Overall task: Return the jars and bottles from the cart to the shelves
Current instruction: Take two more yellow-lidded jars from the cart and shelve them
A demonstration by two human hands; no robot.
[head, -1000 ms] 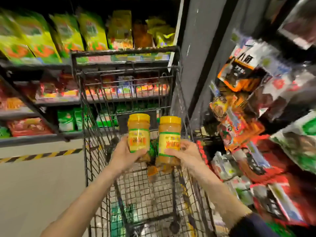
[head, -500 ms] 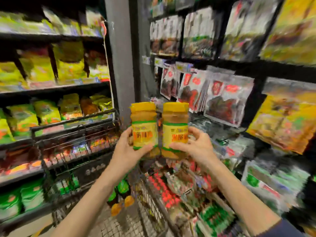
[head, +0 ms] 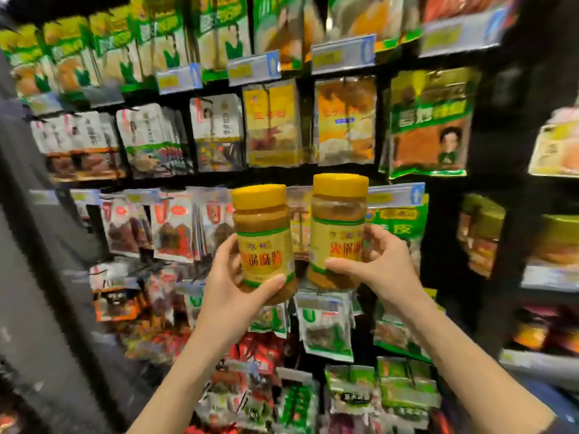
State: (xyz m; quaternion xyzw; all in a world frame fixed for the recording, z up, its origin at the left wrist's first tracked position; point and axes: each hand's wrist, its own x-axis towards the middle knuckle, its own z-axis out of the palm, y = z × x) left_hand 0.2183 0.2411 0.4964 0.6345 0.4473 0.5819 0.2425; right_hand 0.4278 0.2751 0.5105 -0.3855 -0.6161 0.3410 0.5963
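Holding up two yellow-lidded jars in front of hanging packets [head: 275, 123]

Gripped one apiece: left jar [head: 261, 233] in the left hand [head: 232, 289], right jar [head: 340, 220] in the right hand [head: 382, 270], fingers curled round the lower label and thumb across the front. Kept upright, just apart, labels toward the face, likely for matching to a shelf spot. No jar space visible among these packets; cart out of view

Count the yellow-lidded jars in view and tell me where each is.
2. The left jar is in the left hand, the right jar in the right hand; none visible elsewhere.
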